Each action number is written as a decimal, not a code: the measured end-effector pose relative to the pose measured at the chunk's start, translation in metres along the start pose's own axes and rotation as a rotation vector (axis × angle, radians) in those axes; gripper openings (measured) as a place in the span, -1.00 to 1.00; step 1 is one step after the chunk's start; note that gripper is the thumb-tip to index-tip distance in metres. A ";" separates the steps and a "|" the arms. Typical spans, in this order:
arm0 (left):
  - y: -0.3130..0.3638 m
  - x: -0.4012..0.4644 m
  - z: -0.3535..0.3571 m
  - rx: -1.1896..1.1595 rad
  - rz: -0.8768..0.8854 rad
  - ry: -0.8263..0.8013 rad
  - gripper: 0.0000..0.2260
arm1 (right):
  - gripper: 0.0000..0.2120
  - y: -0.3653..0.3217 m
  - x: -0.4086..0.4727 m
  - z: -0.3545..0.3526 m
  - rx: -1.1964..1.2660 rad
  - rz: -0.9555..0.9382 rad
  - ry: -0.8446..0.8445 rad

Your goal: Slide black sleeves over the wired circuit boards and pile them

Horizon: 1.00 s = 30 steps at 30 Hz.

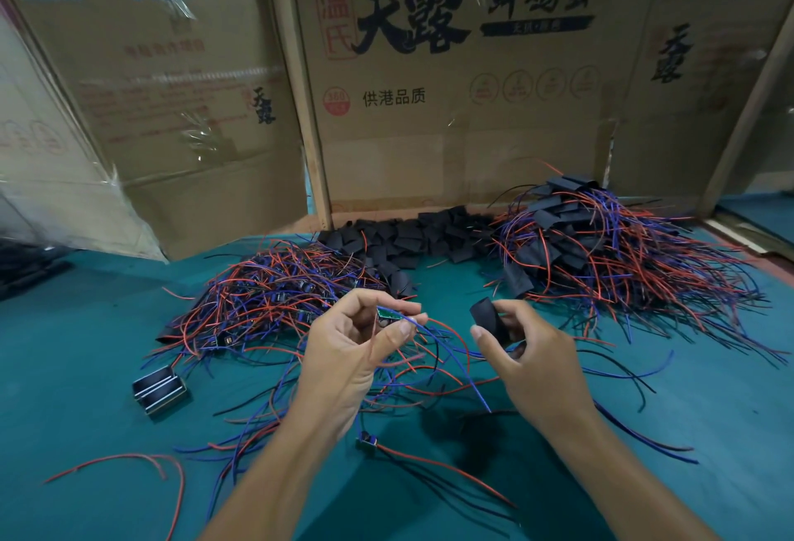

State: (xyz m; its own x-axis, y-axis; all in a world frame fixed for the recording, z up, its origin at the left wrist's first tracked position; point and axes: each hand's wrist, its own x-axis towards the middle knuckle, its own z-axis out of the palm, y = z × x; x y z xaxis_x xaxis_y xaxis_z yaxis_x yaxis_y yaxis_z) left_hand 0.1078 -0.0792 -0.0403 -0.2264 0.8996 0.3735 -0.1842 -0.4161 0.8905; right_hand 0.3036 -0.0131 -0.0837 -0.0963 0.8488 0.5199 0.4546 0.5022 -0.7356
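Observation:
My left hand (356, 347) pinches a small green circuit board (389, 315) between thumb and fingers, its blue, red and black wires trailing down to the right. A black sleeve (487, 317) is held by my right hand (528, 351), a short gap to the right of the board. Behind my left hand lies a tangled heap of bare wired boards (275, 295). At the far middle sits a row of loose black sleeves (412, 239). The pile of sleeved boards (601, 239) rises at the right.
Everything lies on a teal table (86, 368). Cardboard boxes (451, 80) wall off the back. A small black and silver part (160, 388) lies at the left. A single wired board (367, 441) and stray red and black wires (129, 461) lie near my forearms.

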 end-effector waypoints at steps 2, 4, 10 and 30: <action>-0.001 0.000 -0.001 0.013 0.000 0.002 -0.80 | -0.83 -0.001 0.000 0.000 -0.001 0.003 -0.005; -0.004 0.001 -0.002 0.018 0.006 -0.001 -0.80 | -0.83 -0.001 0.000 0.000 -0.001 0.006 -0.009; -0.015 0.001 -0.003 0.047 0.052 0.050 -0.87 | -0.82 -0.001 0.001 0.000 -0.002 -0.001 -0.006; -0.004 0.007 -0.002 -0.372 -0.116 0.375 -0.80 | -0.84 -0.002 -0.001 -0.001 -0.002 0.001 -0.022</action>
State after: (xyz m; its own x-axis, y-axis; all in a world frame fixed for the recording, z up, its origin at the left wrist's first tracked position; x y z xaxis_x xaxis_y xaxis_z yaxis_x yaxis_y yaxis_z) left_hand 0.1053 -0.0718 -0.0413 -0.4980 0.8615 0.0991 -0.5390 -0.3970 0.7428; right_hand 0.3040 -0.0149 -0.0819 -0.1154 0.8526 0.5097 0.4561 0.5014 -0.7353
